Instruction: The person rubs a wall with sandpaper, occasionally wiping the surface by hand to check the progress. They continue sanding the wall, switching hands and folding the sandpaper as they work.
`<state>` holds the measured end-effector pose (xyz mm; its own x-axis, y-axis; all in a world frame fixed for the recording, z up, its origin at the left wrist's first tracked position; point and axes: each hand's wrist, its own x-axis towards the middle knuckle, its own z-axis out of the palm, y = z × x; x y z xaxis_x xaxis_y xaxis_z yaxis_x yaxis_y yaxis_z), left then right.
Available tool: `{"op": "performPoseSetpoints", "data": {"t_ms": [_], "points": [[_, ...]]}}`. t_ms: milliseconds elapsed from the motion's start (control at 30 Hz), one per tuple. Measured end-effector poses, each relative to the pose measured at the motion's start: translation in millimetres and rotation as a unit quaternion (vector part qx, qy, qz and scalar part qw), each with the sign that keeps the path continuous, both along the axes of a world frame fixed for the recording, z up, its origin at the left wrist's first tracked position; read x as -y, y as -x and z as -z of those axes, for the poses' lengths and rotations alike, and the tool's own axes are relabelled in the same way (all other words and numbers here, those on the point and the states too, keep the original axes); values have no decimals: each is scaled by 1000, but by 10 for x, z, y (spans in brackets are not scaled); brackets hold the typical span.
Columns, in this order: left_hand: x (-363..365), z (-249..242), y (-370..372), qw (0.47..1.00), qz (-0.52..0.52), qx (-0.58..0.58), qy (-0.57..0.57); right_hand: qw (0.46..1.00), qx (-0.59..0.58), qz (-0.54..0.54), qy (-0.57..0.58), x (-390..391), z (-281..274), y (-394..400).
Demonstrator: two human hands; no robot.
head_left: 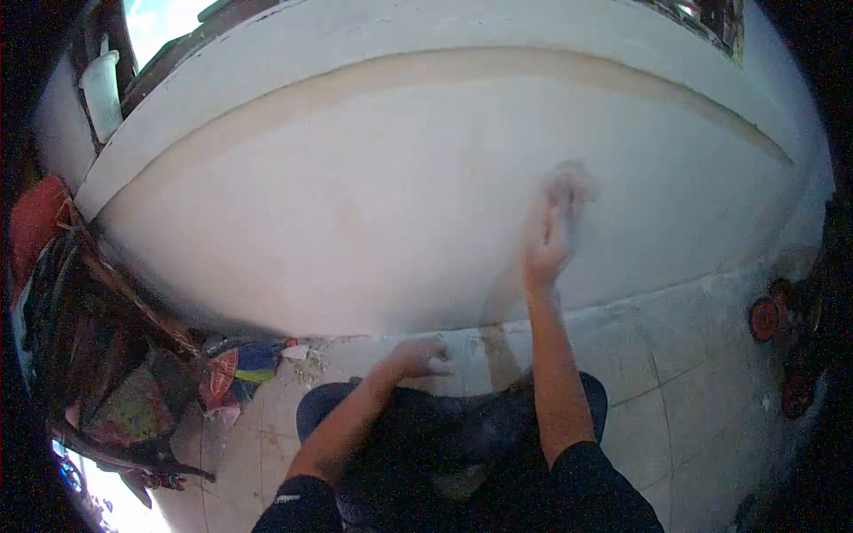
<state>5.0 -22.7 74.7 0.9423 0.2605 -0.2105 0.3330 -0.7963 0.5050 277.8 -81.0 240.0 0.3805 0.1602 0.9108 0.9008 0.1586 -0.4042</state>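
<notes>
My right hand (562, 218) is raised in front of the pale wall (355, 195), right of the middle of the view. Motion smears its fingers, and whether it holds or touches anything is unclear. Lower down, my left hand (422, 358) hovers over my lap near the foot of the wall, its fingers curled with a gap between thumb and fingers. Nothing shows in it. A faint shadow lies on the wall and floor beside my right forearm.
A tiled floor (702, 409) runs below the wall. Bags and colourful cloth (258, 357) are heaped at the left. Round reddish objects (762, 320) stand at the right edge. A pale container (102, 89) hangs at the upper left.
</notes>
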Motion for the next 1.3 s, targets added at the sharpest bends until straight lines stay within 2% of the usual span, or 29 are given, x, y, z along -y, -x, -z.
{"op": "performPoseSetpoints", "data": {"t_ms": [33, 67, 100, 167, 233, 267, 300, 367, 433, 467, 533, 567, 633, 667, 733, 767, 833, 967, 1033, 1067, 1100, 1167, 1233, 1267, 1300], "points": [[-47, 210, 6, 998, -1, -50, -36, 997, -24, 20, -66, -33, -104, -61], [-25, 324, 30, 993, -4, -102, -66, 998, -22, 16, -64, -61, -106, -19], [30, 329, -60, 993, -9, -100, -62, 998, -8, 6, -58, -90, -107, 43], [119, 313, -315, 994, -44, -46, 86, 999, 5, -8, -54, -99, 32, 170], [141, 396, -295, 995, -48, -50, 71, 995, 67, -49, 54, -42, 314, 298], [161, 467, -294, 995, -49, -57, 64, 995, 71, -51, 54, -20, 357, 236], [171, 411, -280, 995, -50, -55, 65, 993, 92, -50, 50, 30, 385, 135], [183, 188, -186, 990, -22, -132, 42, 991, 115, -52, 43, -2, 285, 68], [125, 311, -145, 991, -41, -113, 59, 994, -34, -9, -100, -56, -2, 60], [106, 405, -132, 991, -57, -96, 76, 995, -35, -10, -98, -58, 2, 114], [58, 589, -213, 994, -29, -85, 69, 1000, 12, -10, -20, -92, -23, 238], [19, 672, -268, 995, -2, -75, 58, 1000, 14, -9, -23, -83, 49, 294], [110, 495, -304, 992, -23, -114, 56, 989, 65, -94, 95, -17, 296, 408], [168, 411, -288, 985, -45, -154, 54, 989, 64, -96, 97, -16, 342, 361], [151, 518, -230, 988, -29, -142, 50, 995, 86, -36, 46, -16, 332, 182], [128, 592, -204, 991, -11, -127, 46, 995, 86, -38, 44, -12, 284, 96], [61, 818, -259, 991, 0, -125, 46, 998, -38, -14, -55, 48, 47, 24], [17, 1028, -258, 996, 12, -82, 26, 998, -13, -28, -53, 23, 83, 132], [54, 672, -243, 994, -3, -99, 46, 994, 98, -10, 47, -17, 294, 187], [101, 553, -213, 990, -19, -121, 66, 994, 97, -11, 50, 4, 342, 130], [148, 571, -194, 990, -20, -123, 67, 997, 71, 0, 38, 27, 368, 24], [144, 558, -180, 996, -10, -90, 0, 999, 45, 10, 17, 0, 291, -120], [135, 495, -158, 996, -24, -90, 14, 976, -196, -4, -89, 37, 110, -168], [170, 479, -166, 995, -35, -91, 33, 977, -195, -4, -88, 48, 104, -88], [185, 516, -175, 995, -34, -88, 35, 977, -211, -10, -38, 67, 103, 86]]}}
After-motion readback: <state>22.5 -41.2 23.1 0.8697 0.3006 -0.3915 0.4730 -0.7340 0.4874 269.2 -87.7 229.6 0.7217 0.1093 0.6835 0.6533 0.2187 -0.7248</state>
